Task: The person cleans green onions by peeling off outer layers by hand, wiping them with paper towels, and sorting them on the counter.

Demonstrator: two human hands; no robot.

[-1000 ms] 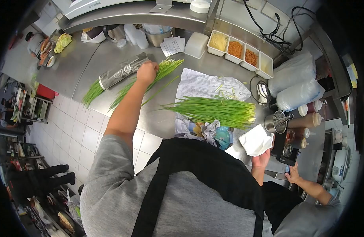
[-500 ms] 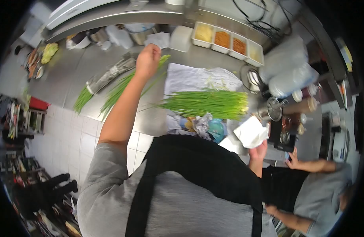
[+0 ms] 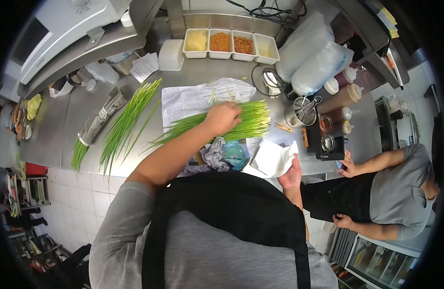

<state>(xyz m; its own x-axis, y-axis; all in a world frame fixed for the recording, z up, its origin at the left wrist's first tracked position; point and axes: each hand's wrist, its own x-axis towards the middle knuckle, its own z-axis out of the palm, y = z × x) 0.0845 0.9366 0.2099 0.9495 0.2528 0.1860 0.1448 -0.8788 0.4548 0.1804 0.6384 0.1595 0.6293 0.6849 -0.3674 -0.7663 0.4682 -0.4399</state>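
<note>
My left hand rests over a bunch of long green chives, its fingers curled down onto the stalks; the fingertips are partly hidden. The chives lie on printed paper on the steel counter. At the counter's front edge, my right hand grips a white paper towel that looks folded and stands partly open. Left of the bunch lies a second, looser pile of chives. Beyond it is another bundle wrapped in newspaper.
Crumpled paper and a bluish plastic bag lie right before my apron. White tubs of food line the back. A metal pot with utensils, sauce bottles and filled plastic bags stand at right. A co-worker's hand touches the counter edge.
My left hand has moved from above the loose chive pile rightward and down onto the bunch on the paper. My right hand still holds the paper towel. The camera view has shifted.
</note>
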